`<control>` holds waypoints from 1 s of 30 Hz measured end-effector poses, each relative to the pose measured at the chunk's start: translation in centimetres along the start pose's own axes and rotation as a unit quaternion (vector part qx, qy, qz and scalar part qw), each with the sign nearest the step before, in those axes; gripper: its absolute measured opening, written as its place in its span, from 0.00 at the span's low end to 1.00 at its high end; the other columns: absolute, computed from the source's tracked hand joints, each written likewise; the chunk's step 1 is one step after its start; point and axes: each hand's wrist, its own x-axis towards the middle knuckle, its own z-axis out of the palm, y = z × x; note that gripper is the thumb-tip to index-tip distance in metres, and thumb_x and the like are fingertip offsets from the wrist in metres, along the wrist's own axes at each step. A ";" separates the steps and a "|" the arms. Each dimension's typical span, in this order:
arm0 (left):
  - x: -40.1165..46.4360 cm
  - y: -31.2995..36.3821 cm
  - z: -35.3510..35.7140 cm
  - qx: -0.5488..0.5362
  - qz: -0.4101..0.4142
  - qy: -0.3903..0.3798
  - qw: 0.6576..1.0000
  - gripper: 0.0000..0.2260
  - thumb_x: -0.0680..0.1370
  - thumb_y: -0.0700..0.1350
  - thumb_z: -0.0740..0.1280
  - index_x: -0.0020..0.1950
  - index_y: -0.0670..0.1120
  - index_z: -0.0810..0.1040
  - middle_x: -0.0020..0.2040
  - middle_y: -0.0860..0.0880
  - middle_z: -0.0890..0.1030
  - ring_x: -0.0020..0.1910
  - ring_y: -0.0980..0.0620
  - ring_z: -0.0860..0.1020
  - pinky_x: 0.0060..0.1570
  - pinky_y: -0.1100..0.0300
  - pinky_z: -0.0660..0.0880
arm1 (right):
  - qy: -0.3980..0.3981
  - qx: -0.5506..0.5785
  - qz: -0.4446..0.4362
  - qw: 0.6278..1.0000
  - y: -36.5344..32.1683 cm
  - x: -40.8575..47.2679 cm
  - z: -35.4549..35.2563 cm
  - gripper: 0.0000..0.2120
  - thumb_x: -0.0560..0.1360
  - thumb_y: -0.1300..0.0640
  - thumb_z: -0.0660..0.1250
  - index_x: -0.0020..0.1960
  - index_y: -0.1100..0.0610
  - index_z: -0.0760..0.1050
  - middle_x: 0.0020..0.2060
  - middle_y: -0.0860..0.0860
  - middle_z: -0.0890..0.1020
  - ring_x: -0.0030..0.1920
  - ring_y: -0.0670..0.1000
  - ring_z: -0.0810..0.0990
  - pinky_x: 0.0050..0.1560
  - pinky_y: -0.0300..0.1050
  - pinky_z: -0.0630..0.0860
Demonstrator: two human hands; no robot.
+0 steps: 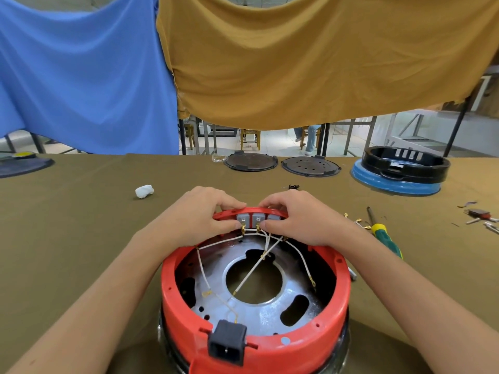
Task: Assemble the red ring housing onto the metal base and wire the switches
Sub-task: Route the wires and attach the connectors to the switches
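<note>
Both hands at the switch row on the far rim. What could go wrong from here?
1. The left hand and right hand pinch gold terminals at the grey switches; a slip could bend a terminal or leave it half seated.
2. The white wires cross over the metal base, so a lead may land on the wrong switch.
3. Loose wire ends hang free inside the red ring housing and could snag.
</note>
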 end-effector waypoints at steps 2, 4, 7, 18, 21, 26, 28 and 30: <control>-0.1 0.0 0.0 -0.003 0.000 0.000 1.000 0.15 0.75 0.52 0.73 0.62 0.59 0.81 0.39 0.66 0.75 0.40 0.72 0.72 0.39 0.66 0.64 | 0.001 -0.003 0.001 1.000 0.0 0.2 0.0 0.12 0.76 0.49 0.70 0.58 0.47 0.80 0.42 0.42 0.82 0.40 0.41 0.80 0.38 0.34 0.74; -0.1 -0.1 0.0 -0.010 -0.004 0.000 1.000 0.15 0.75 0.52 0.73 0.62 0.60 0.81 0.41 0.64 0.77 0.40 0.71 0.73 0.41 0.63 0.67 | 0.002 -0.009 0.000 1.000 0.1 0.3 0.1 0.11 0.76 0.49 0.70 0.58 0.47 0.80 0.40 0.41 0.81 0.39 0.40 0.79 0.37 0.33 0.71; -0.1 0.1 0.0 -0.015 -0.017 -0.002 1.000 0.16 0.75 0.52 0.73 0.62 0.60 0.81 0.41 0.67 0.77 0.40 0.71 0.74 0.44 0.62 0.69 | 0.006 -0.011 0.000 1.000 0.1 0.3 0.1 0.10 0.76 0.48 0.69 0.56 0.46 0.80 0.39 0.41 0.81 0.38 0.39 0.79 0.35 0.33 0.69; -1.8 -1.5 -2.2 -0.265 -0.212 -0.119 0.933 0.14 0.75 0.52 0.73 0.59 0.62 0.76 0.55 0.57 0.82 0.53 0.56 0.82 0.50 0.59 0.76 | 0.084 0.113 0.137 0.980 1.6 -0.2 -0.6 0.12 0.71 0.47 0.76 0.52 0.49 0.82 0.45 0.45 0.84 0.41 0.45 0.82 0.43 0.43 0.78; -1.7 -1.5 -1.7 -0.247 -0.270 -0.125 0.922 0.12 0.77 0.47 0.71 0.58 0.58 0.75 0.54 0.50 0.82 0.46 0.48 0.83 0.48 0.55 0.77 | 0.135 0.107 0.217 0.961 1.9 -0.1 -0.3 0.12 0.72 0.48 0.75 0.51 0.52 0.81 0.47 0.48 0.83 0.45 0.48 0.80 0.45 0.46 0.78; -1.0 -2.2 -1.1 -0.238 -0.323 0.018 0.916 0.09 0.76 0.37 0.69 0.51 0.50 0.81 0.47 0.46 0.83 0.39 0.47 0.80 0.44 0.51 0.79 | 0.103 0.217 0.230 0.943 1.6 -0.5 -1.6 0.19 0.77 0.39 0.65 0.50 0.56 0.80 0.42 0.52 0.85 0.42 0.48 0.83 0.48 0.46 0.80; -1.0 -3.0 -1.2 -0.250 -0.334 0.091 0.904 0.08 0.75 0.35 0.72 0.48 0.48 0.83 0.46 0.44 0.84 0.39 0.46 0.81 0.44 0.52 0.78 | 0.161 0.232 0.228 0.932 2.7 -0.7 -3.0 0.19 0.81 0.42 0.61 0.50 0.57 0.79 0.44 0.54 0.84 0.44 0.51 0.83 0.50 0.47 0.81; -1.1 -3.8 -1.3 -0.254 -0.354 0.147 0.888 0.07 0.72 0.36 0.75 0.46 0.47 0.83 0.47 0.43 0.85 0.39 0.48 0.80 0.41 0.59 0.76 | 0.244 0.247 0.242 0.906 4.4 -0.9 -4.2 0.15 0.82 0.48 0.60 0.50 0.58 0.78 0.46 0.55 0.83 0.43 0.52 0.81 0.49 0.46 0.79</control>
